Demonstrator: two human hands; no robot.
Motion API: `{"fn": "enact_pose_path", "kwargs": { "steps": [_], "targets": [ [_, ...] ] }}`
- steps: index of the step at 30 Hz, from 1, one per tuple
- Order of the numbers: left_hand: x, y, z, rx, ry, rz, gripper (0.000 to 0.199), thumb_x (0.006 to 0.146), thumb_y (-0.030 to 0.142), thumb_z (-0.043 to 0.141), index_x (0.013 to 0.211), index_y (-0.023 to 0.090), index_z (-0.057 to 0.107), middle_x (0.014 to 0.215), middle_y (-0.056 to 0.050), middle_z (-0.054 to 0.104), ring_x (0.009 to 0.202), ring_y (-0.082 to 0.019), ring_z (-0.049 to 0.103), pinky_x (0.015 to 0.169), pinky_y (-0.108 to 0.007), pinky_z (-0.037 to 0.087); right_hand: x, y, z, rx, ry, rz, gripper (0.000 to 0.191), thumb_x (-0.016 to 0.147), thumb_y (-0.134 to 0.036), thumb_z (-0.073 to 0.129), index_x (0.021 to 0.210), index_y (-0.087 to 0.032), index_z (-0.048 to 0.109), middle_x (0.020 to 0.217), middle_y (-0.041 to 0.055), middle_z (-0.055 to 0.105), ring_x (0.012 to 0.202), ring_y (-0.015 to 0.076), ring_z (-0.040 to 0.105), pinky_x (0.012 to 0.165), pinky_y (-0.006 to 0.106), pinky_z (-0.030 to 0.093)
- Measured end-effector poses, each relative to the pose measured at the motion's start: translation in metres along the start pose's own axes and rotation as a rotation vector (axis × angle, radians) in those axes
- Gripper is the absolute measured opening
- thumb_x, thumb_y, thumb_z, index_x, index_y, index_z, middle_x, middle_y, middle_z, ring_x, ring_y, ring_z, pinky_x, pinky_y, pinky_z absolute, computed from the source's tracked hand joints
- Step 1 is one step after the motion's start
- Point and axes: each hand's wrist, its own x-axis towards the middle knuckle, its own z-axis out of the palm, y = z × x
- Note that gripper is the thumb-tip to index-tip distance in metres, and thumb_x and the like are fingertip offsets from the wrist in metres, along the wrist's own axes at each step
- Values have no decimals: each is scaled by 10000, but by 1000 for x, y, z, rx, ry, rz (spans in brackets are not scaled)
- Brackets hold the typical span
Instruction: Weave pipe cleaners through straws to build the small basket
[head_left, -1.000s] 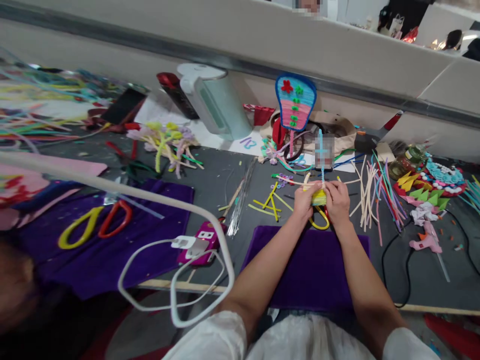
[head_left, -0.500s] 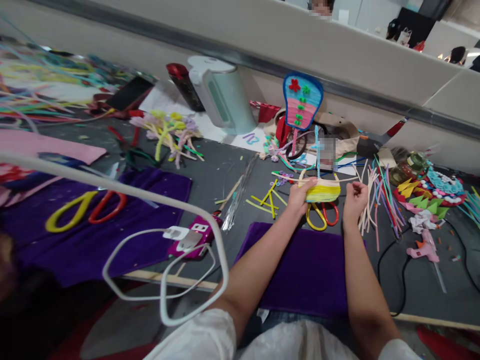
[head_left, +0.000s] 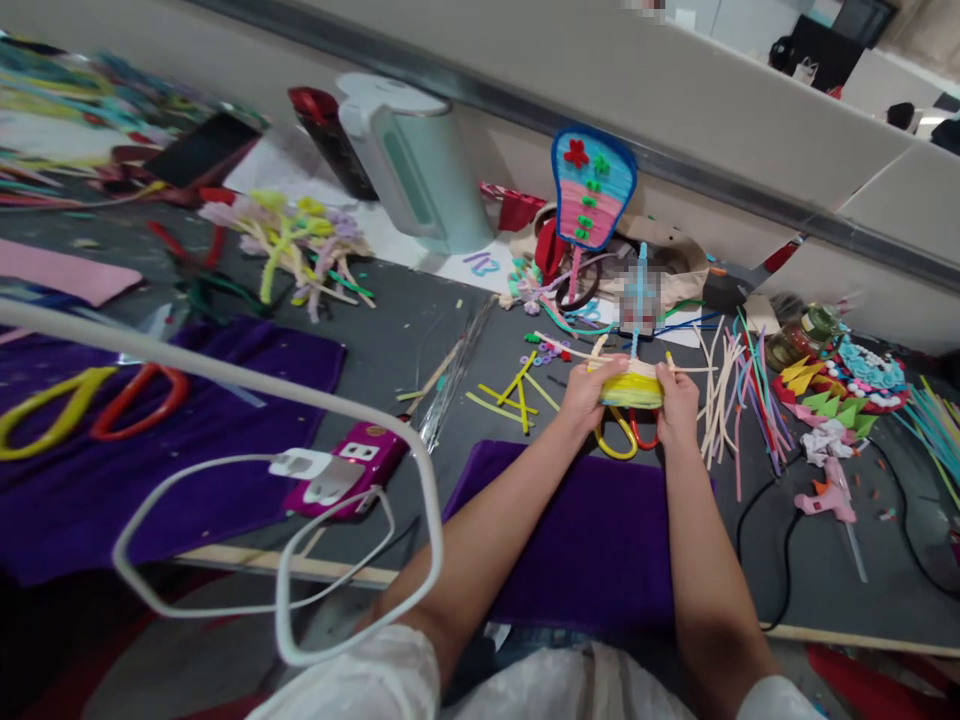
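A small panel woven from yellow and cream pipe cleaners (head_left: 632, 391) is stretched between my two hands, with a light blue stem standing up behind it. My left hand (head_left: 583, 398) is closed on its left end, and my right hand (head_left: 679, 402) pinches the right end. Loose cream ends stick out to both sides. Just beneath the panel lie scissors (head_left: 618, 437) with one yellow and one red handle; their blades are hidden. A finished pipe-cleaner fan (head_left: 592, 190) in blue and pink, with a red flower, stands behind.
A purple cloth (head_left: 577, 540) lies between my forearms. Loose pipe cleaners (head_left: 721, 400) and a pink glue gun (head_left: 827, 494) are to the right. Leftward are a magenta power strip (head_left: 352, 470) with a looping white cable, a kettle (head_left: 427, 170) and pliers (head_left: 199, 260).
My right hand has moved left from beside the panel and taken hold of its right end. My left hand keeps its grip. The view has shifted slightly to the right.
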Motion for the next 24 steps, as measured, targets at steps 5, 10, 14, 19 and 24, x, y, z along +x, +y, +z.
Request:
{"fn": "enact_pose_path", "kwargs": {
  "steps": [5,10,14,19,24],
  "targets": [
    [2,1,-1,-18,-37,-38,412,453,273,908,784,98,735,767,-95,747,672,-204,694,728,-320,553,-2,-1,1,58,23,-51,378,596,-421,786,799,-141,633,655,-10,689,562,119,614,603,275,530],
    [5,-1,-4,-23,-18,-58,422,453,277,911,786,100,722,756,-98,743,693,-207,698,721,-311,547,5,4,-5,87,35,-56,358,600,-412,789,762,-150,606,657,-10,677,579,127,623,624,290,542],
    [6,-1,-5,9,4,14,444,480,357,904,792,105,713,721,-77,729,637,-178,676,656,-282,536,13,7,-12,67,11,-97,348,633,-419,771,784,-167,584,661,-26,662,598,126,624,635,287,543],
    [6,0,-5,32,72,126,446,521,425,878,804,123,710,662,-33,700,567,-140,633,582,-244,501,10,4,-12,43,11,-135,352,651,-436,752,802,-179,564,663,-45,647,591,112,610,629,269,531],
    [5,3,-5,-2,148,173,375,498,369,885,722,128,705,630,-12,678,544,-119,603,572,-235,487,4,-1,-7,43,31,-121,334,649,-429,743,780,-184,557,652,-50,640,580,108,596,606,262,514]
  ]
}}
